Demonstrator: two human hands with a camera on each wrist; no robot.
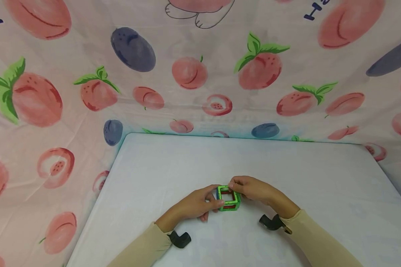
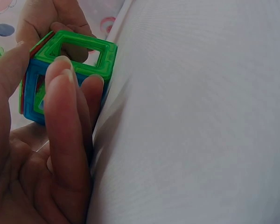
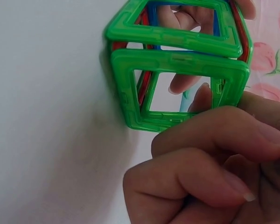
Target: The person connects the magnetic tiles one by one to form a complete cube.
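Note:
On the white table stands a small cube of hollow square magnetic tiles [image 1: 230,203], with green, blue and red frames. My left hand [image 1: 196,204] grips its left side, where a blue tile [image 2: 31,86] faces the palm in the left wrist view. On the opposite side, my right hand [image 1: 254,190] pinches the cube's far right edge between thumb and fingers. The right wrist view shows a green tile [image 3: 179,58] facing that hand, a narrow gap above it along the upper green tile [image 3: 172,37]. A red tile [image 3: 242,30] forms another side.
The white table [image 1: 173,159] reaches out around both hands. Behind and beside it hangs a pale cloth [image 1: 194,40] printed with peaches and dark blue fruit. Black curved mounts sit at the left wrist [image 1: 180,240] and the right wrist [image 1: 270,222].

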